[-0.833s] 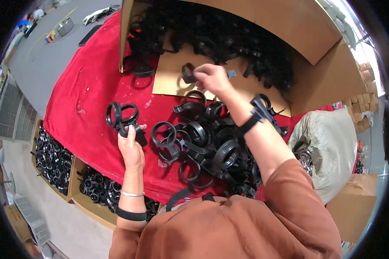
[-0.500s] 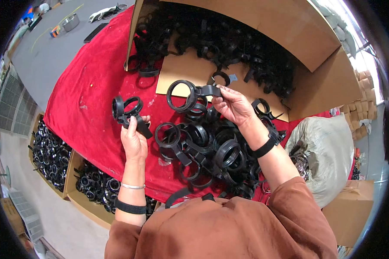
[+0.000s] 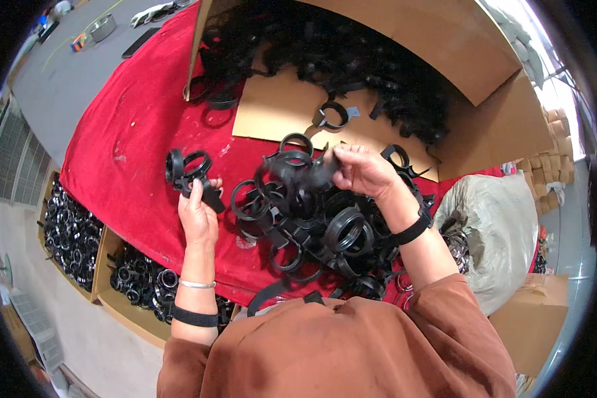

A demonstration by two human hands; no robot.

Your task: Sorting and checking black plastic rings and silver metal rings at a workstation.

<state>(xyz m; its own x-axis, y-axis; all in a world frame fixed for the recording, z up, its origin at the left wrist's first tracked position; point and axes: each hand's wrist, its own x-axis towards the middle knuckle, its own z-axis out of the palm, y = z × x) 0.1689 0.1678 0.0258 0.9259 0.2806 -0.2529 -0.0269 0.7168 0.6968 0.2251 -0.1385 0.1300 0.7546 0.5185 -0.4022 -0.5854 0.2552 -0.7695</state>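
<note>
My left hand (image 3: pixel 198 215) is closed on a pair of black rings with flat arms (image 3: pixel 196 164), held above the red cloth (image 3: pixel 132 126). Over the pile, my right hand (image 3: pixel 368 174) pinches the flat arm of another black ring (image 3: pixel 312 174), which is smeared by motion. Beneath it lies a heap of similar black rings (image 3: pixel 345 232), several of them overlapping. One more ring (image 3: pixel 333 114) sits apart on the tan cardboard flap (image 3: pixel 268 109), beside a small bluish scrap (image 3: pixel 353 112).
A big cardboard box (image 3: pixel 471 60) lies open at the back, full of dark parts (image 3: pixel 312 50). A pale sack (image 3: pixel 501 225) stands at the right. Lower left are boxes of black rings (image 3: pixel 69 242). A metal bowl (image 3: pixel 102 28) sits on a grey surface at the far left.
My right hand has lowered slightly, and the ring in it has swung down over the pile and blurred. My left hand still holds its rings, almost unmoved. The view has shifted slightly.
</note>
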